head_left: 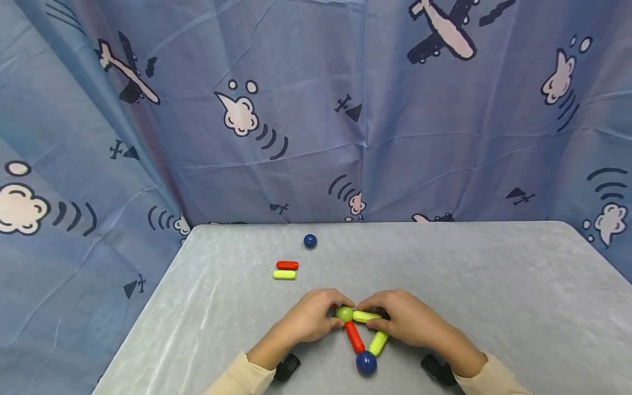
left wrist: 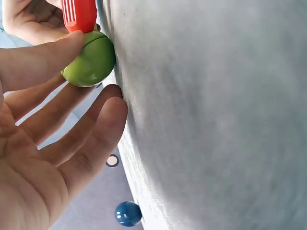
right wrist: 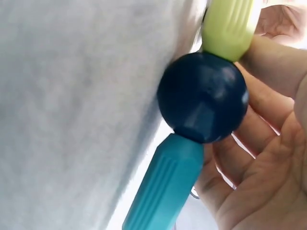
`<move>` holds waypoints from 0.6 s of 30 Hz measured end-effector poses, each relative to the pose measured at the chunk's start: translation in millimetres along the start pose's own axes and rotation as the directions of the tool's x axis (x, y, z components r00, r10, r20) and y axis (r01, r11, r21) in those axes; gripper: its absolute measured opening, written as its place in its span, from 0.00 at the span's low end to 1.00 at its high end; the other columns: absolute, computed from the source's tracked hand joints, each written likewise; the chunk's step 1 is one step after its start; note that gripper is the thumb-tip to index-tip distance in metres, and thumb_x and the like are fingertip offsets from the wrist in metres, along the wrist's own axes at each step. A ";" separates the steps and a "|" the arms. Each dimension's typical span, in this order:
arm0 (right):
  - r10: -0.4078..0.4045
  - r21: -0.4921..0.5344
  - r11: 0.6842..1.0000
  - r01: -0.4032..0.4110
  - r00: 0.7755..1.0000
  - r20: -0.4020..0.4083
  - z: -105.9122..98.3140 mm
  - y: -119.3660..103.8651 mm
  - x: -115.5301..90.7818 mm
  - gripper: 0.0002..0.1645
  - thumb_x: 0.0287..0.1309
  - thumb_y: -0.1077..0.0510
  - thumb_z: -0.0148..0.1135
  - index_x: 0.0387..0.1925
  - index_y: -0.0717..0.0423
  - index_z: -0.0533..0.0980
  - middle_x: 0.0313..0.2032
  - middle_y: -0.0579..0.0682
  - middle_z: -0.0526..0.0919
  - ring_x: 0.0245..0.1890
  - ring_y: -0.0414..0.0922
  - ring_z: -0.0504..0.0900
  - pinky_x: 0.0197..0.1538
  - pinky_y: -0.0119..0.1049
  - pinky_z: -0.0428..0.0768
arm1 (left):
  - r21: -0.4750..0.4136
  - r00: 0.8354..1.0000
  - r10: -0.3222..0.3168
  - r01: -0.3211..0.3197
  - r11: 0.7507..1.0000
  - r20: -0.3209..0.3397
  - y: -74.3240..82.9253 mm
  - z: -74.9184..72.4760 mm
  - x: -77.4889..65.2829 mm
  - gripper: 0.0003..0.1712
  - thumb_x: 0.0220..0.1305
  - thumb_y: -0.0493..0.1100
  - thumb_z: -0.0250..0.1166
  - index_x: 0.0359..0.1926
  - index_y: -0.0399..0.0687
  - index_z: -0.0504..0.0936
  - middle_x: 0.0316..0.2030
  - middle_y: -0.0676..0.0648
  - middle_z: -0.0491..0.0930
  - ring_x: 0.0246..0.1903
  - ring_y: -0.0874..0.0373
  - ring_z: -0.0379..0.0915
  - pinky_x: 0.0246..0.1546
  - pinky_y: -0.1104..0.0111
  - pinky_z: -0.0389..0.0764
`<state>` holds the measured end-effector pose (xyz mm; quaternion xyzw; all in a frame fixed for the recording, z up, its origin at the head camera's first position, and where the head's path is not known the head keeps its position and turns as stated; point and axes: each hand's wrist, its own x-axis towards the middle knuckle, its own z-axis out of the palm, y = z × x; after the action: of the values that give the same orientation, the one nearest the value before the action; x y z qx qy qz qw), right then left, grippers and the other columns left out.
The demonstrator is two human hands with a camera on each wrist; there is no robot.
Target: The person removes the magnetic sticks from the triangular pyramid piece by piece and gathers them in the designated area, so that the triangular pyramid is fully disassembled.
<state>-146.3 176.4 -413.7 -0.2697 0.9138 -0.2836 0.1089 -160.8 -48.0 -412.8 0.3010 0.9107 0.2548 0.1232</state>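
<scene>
On the table, a green ball (head_left: 345,314) is pinched between the thumb and fingers of my left hand (head_left: 311,317). A red rod (head_left: 355,337) runs from it to a blue ball (head_left: 366,363) nearer me. My right hand (head_left: 407,318) grips a yellow-green rod (head_left: 366,316) that meets the green ball. Another yellow-green rod (head_left: 379,344) slants from the nearer blue ball toward my right hand. In the right wrist view, a dark blue ball (right wrist: 203,97) joins a yellow-green rod and a teal rod (right wrist: 165,184); my right hand mostly hides this joint in the head view.
Farther back on the grey table (head_left: 469,269) lie a loose red rod (head_left: 287,265), a loose yellow-green rod (head_left: 284,275) and a loose blue ball (head_left: 310,241). A blue curtain (head_left: 306,137) printed with planes hangs behind the table.
</scene>
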 end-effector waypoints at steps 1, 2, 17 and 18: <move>0.000 -0.002 1.000 0.000 1.000 -0.004 -0.1 0.1 0.1 0.15 0.58 0.52 0.71 0.48 0.44 0.85 0.41 0.37 0.88 0.37 0.30 0.81 0.39 0.30 0.78 | -0.008 1.000 -0.006 0.006 1.000 -0.002 0.0 0.0 0.1 0.19 0.57 0.39 0.74 0.51 0.55 0.86 0.43 0.58 0.85 0.37 0.67 0.73 0.40 0.75 0.73; -0.001 -0.005 1.000 0.001 1.000 -0.009 -0.2 0.3 0.3 0.14 0.58 0.52 0.71 0.47 0.44 0.85 0.41 0.37 0.88 0.38 0.30 0.81 0.40 0.31 0.78 | -0.018 1.000 -0.014 0.014 1.000 -0.004 0.2 -0.1 0.2 0.19 0.56 0.39 0.74 0.50 0.55 0.87 0.42 0.58 0.84 0.36 0.67 0.73 0.39 0.76 0.73; -0.024 0.009 1.000 0.025 0.999 -0.041 0.0 -0.3 1.4 0.12 0.56 0.56 0.71 0.44 0.44 0.87 0.39 0.38 0.89 0.38 0.33 0.83 0.39 0.30 0.78 | -0.115 0.995 -0.077 0.069 0.991 -0.064 -1.7 1.5 1.1 0.18 0.46 0.34 0.79 0.40 0.51 0.90 0.38 0.55 0.87 0.32 0.69 0.77 0.34 0.77 0.76; -0.022 0.011 1.000 0.022 0.999 -0.039 0.1 -0.6 1.3 0.12 0.56 0.56 0.71 0.44 0.44 0.87 0.39 0.38 0.89 0.38 0.33 0.83 0.39 0.30 0.78 | -0.123 0.994 -0.085 0.077 0.989 -0.064 -1.7 1.7 0.9 0.17 0.46 0.34 0.79 0.40 0.51 0.90 0.39 0.54 0.87 0.32 0.69 0.77 0.34 0.77 0.76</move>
<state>-147.1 175.2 -413.4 -0.2735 0.9111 -0.2950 0.0894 -161.7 -48.0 -415.3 0.2469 0.9088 0.3143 0.1198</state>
